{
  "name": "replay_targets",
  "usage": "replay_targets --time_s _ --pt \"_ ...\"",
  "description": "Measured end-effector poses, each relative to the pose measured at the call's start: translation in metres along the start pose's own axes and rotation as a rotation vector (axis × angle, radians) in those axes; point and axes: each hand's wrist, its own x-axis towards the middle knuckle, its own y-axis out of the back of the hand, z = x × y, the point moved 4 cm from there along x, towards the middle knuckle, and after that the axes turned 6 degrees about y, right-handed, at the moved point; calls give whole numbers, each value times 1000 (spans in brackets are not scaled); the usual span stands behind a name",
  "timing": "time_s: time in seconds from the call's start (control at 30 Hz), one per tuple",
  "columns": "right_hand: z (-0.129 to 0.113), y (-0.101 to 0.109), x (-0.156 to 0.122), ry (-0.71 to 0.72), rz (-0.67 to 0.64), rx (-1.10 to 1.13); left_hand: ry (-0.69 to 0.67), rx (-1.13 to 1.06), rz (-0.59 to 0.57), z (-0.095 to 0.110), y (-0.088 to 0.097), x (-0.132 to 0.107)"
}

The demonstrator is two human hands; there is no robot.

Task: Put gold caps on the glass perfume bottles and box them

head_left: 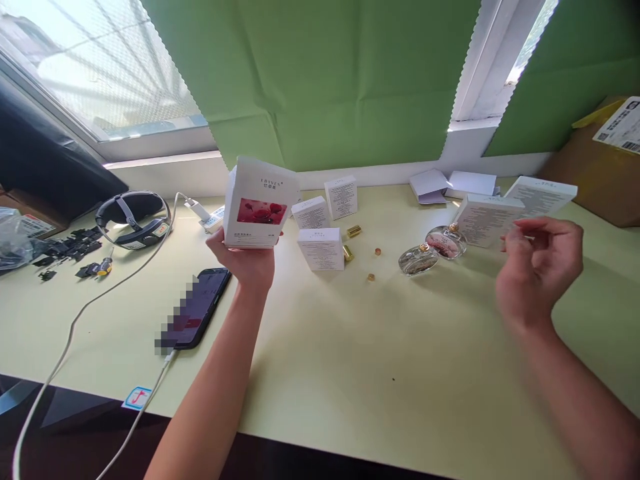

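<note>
My left hand [245, 263] grips a white perfume box [260, 207] with a red flower picture, holding it raised above the table. My right hand [543, 270] is at the right with its fingers curled and thumb close to the index finger; whatever may be in the pinch is hidden. Just beyond it stand a white printed box [487, 219] and a second white box [543, 195]. To its left are two round glass perfume bottles [418, 260] with gold necks, close together. Gold caps [348, 253] and small gold rings [371, 277] lie mid-table.
Several white boxes [321, 249] stand behind the caps. White folded card [429, 187] lies by the window wall. A phone [203, 310] on a white cable, a headband device [135, 220] and black parts [75, 247] are at left. A brown carton [595, 160] stands far right.
</note>
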Motion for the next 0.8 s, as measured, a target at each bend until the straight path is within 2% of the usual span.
replay_targets --time_s 0.07,0.13,0.17,0.2,0.27,0.3,0.37,0.43,0.53,0.67,0.73,0.8 --pt "-16 -2 -6 24 -15 87 26 -41 -31 8 -9 -9" --pt "-32 -7 -14 7 -136 207 28 -68 -28 13 -19 -22" --pt "-38 -11 -20 -25 -265 268 29 -73 -23 14 -25 -30" --pt "-44 -17 -27 -73 -448 335 47 -68 -32 13 -33 -40" --pt "-54 -27 -44 -166 -801 411 141 -57 -137 5 -52 -63" --pt "-58 -29 -51 -204 -935 420 211 -63 -214 -1 -63 -75" --pt "-60 -31 -62 -273 -1079 388 324 -47 -314 -15 -78 -100" --pt "-58 -32 -68 -363 -1131 359 438 -26 -411 -30 -88 -120" --pt "-49 -33 -71 -536 -1117 368 535 -66 -540 -45 -94 -136" --pt "-39 -35 -65 -695 -1038 456 425 -85 -580 -43 -93 -136" --pt "-38 -35 -59 -722 -973 492 349 -32 -585 -38 -92 -134" --pt "-38 -34 -54 -732 -965 496 278 37 -589 -34 -91 -133"
